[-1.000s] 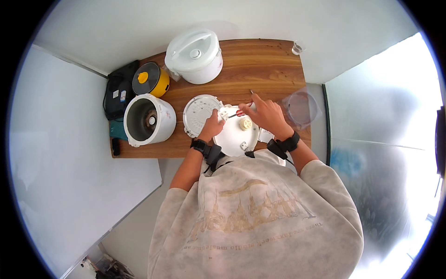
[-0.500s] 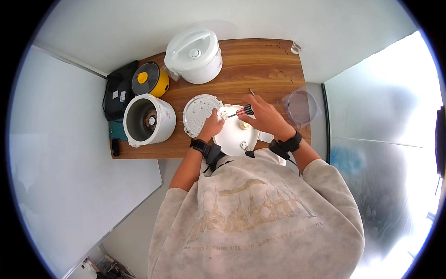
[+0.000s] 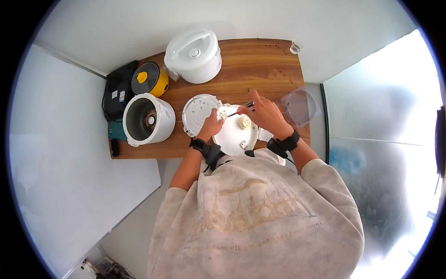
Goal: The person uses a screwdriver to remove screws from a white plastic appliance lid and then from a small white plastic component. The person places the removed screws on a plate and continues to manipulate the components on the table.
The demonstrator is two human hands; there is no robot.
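Two bare hands are occupied with one white rice-cooker lid (image 3: pixel 231 134), which lies with its inner face up at the near edge of the wooden table (image 3: pixel 260 60), directly before our body; on it stands a round cream plastic boss (image 3: pixel 245 122). We judge that the step in hand is screwdriver work at the small white bracket (image 3: pixel 224 114) on the lid's upper left rim; the next move, in our opinion, calls for the tip to be well in line with the fastening and the lid to be held steady.

Our left hand (image 3: pixel 212 125) grasps the lid by this rim, its fingers closed beside the bracket, the forearm coming up from below; our right hand (image 3: pixel 268 114) holds the screwdriver (image 3: pixel 239 111) by its handle, palm downward, thumb below and forefinger stretched forward; how firmly it squeezes, we cannot tell. The shaft slopes down to the left toward the bracket; whether the tip sits in a screw is too small to see.

Just left of the lid is the perforated inner lid (image 3: pixel 197 111); further left stands the open rice-cooker body (image 3: pixel 149 120).
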